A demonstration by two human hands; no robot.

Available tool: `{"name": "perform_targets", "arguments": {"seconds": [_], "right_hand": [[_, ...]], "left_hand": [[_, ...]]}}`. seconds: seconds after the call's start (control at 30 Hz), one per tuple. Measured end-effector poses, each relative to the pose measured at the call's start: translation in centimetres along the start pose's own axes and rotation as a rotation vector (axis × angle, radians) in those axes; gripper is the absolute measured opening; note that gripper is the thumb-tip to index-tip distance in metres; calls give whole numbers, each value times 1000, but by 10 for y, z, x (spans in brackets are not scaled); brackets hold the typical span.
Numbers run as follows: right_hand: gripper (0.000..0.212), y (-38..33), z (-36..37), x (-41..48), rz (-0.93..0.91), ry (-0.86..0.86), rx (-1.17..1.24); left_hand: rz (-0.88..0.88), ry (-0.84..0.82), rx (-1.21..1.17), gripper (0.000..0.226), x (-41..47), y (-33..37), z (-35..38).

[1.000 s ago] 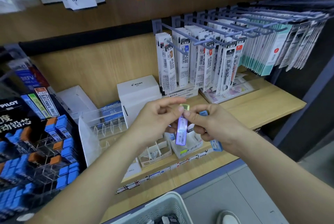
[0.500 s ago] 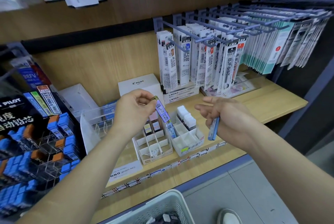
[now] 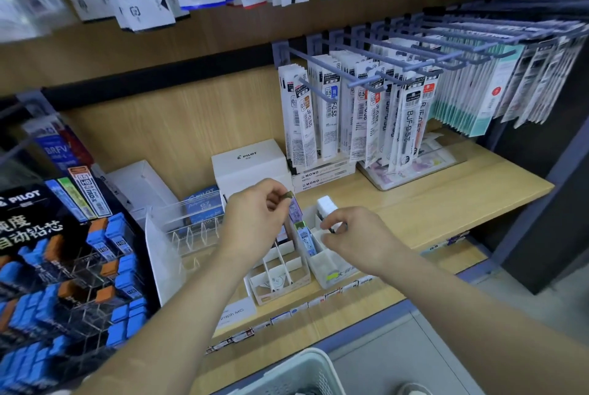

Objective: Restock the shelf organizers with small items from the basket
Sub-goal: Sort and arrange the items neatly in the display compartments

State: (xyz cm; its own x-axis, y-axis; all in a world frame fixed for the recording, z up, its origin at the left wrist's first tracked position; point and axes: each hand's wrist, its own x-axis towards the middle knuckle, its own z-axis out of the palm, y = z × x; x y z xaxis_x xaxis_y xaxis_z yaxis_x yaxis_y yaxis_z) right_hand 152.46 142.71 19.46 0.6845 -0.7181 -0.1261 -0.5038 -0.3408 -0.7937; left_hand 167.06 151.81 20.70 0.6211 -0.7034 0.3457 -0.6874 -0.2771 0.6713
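My left hand (image 3: 255, 219) pinches a slim purple lead case (image 3: 294, 207) by its greenish cap, holding it upright over the back of a white divided cardboard organizer (image 3: 280, 281) on the wooden shelf. My right hand (image 3: 357, 237) hovers over the adjoining white plastic organizer (image 3: 333, 270), its fingers curled round a small item that is mostly hidden. A blue lead case (image 3: 306, 237) stands in that organizer, with white boxes (image 3: 326, 205) behind it. The rim of the white basket (image 3: 302, 369) shows at the bottom edge.
A white Pilot box (image 3: 251, 162) and a clear acrylic divider rack (image 3: 188, 229) stand behind the organizers. Refill packs hang on blue hooks (image 3: 366, 107) at the right. A black Pilot lead display (image 3: 63, 267) fills the left. Price tags line the shelf's front edge (image 3: 287, 315).
Both hands have dropped from mid-air to the organizers. The left carried the purple case to the cardboard organizer; the right moved left onto the plastic one, and its blue case is out of sight.
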Motion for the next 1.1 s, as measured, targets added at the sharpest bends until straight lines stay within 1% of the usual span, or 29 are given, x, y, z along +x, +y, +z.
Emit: {"name": "perform_targets", "arguments": {"seconds": [0.1,0.27,0.4,0.53,0.63,0.7,0.77,0.87,0.97,1.1], "right_hand": [[31,-3,12,23,-13,70,-149],[31,-5,43,38,30,17,-214],[22,-9,47,44,37,6,-212],[23,-9,46,44,47,21,-130],[11,-3,45,45,55,40,-81],[4,0,42,46,32,44,-92],[8,2,39,46,-2,44,-132],[8,4,36,45,-29,45,-169],[4,5,36,45,-43,50,-177],[19,6,38,44,-62,46,-213]], "left_hand": [[23,-2,22,8,2,-1,0],[39,19,24,7,6,-6,1],[35,21,10,7,10,-8,2],[4,2,8,6,12,-12,3],[3,-34,51,7,12,-14,5],[23,-52,93,10,12,-13,7],[77,-65,156,12,14,-14,11],[153,-88,251,16,15,-19,19],[163,-111,335,19,15,-25,25],[141,-122,372,20,15,-25,28]]}}
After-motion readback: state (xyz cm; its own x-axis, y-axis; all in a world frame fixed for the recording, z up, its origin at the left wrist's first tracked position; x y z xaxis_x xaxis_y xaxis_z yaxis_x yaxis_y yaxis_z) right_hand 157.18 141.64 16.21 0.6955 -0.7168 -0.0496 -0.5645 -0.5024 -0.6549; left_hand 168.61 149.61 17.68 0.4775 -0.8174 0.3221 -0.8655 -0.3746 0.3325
